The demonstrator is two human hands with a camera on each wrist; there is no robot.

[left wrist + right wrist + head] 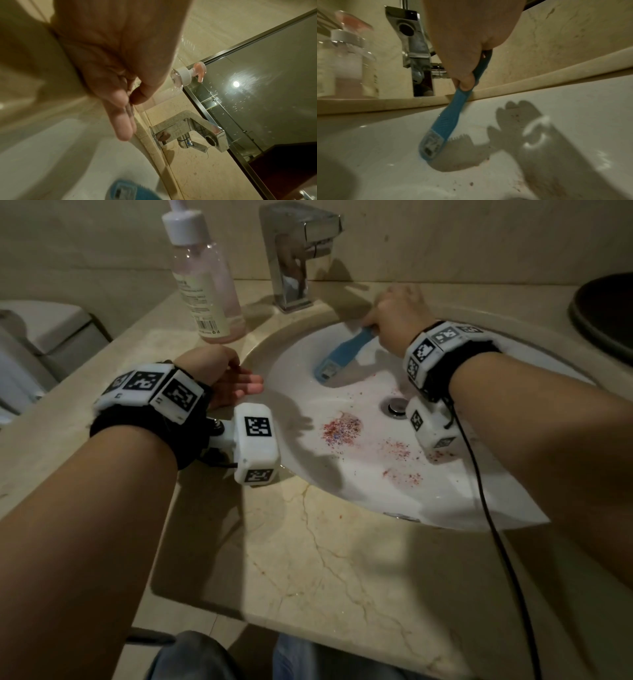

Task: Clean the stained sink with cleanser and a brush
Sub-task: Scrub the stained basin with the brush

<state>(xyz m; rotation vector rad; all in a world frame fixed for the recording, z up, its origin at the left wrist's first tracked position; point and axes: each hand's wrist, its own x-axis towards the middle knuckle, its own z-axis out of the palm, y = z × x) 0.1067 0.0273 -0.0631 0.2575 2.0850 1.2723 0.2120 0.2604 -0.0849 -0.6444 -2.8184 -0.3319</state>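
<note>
My right hand grips the handle of a blue brush. The brush head lies on the white sink at its far wall, bristles down. Pink and red speckled stains spread over the bowl near the drain. My left hand rests at the sink's left rim, fingers straight and holding nothing. A clear pump bottle of pink cleanser stands on the counter behind the left hand.
A chrome faucet stands at the back of the beige marble counter. A dark round object sits at the far right. A mirror lines the wall. A black cable hangs from my right wrist.
</note>
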